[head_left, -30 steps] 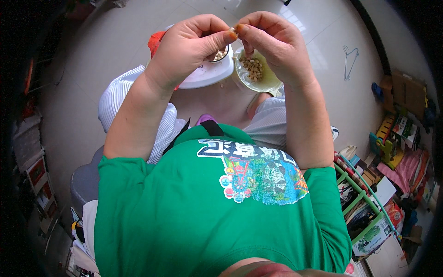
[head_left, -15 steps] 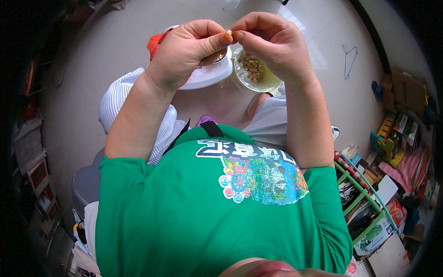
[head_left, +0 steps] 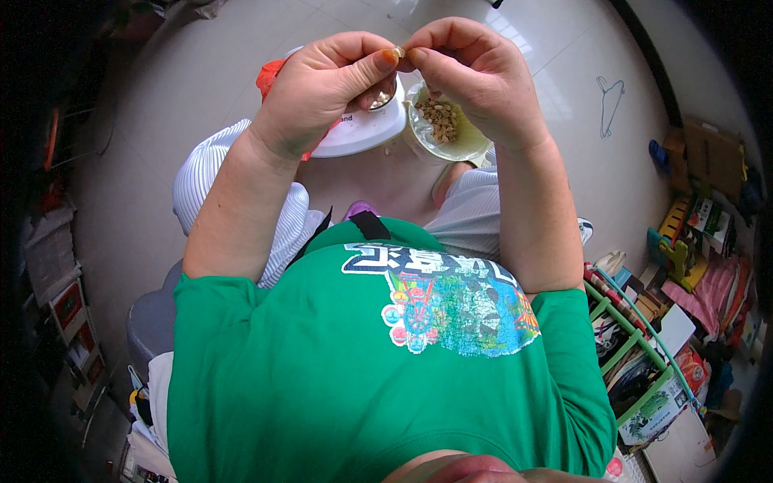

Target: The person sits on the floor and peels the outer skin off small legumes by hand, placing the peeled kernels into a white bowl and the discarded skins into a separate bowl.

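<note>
My left hand (head_left: 326, 84) and my right hand (head_left: 483, 84) meet above the floor, thumbs and fingers pinched. Between their fingertips is a small pale piece (head_left: 399, 51), perhaps a nut; it is too small to name surely. The left thumb has an orange stain. Below my left hand a white stool (head_left: 362, 135) carries a round dish with pale pieces (head_left: 382, 100), mostly hidden, and a red bag (head_left: 268, 79). Beneath my right hand stands a pale green bin (head_left: 471, 150), lined with clear plastic and holding brown shell-like scraps (head_left: 439, 121).
My knees in striped trousers (head_left: 213, 165) flank the stool and bin. On the tiled floor at the right lies a blue clothes hanger (head_left: 611, 107). Boxes, cloths and a green rack (head_left: 644, 342) crowd the right side; shelves (head_left: 72, 322) line the left.
Both hands have shifted slightly and the right thumb has turned a little at the pinch. More of the dish and the red bag shows under my left hand.
</note>
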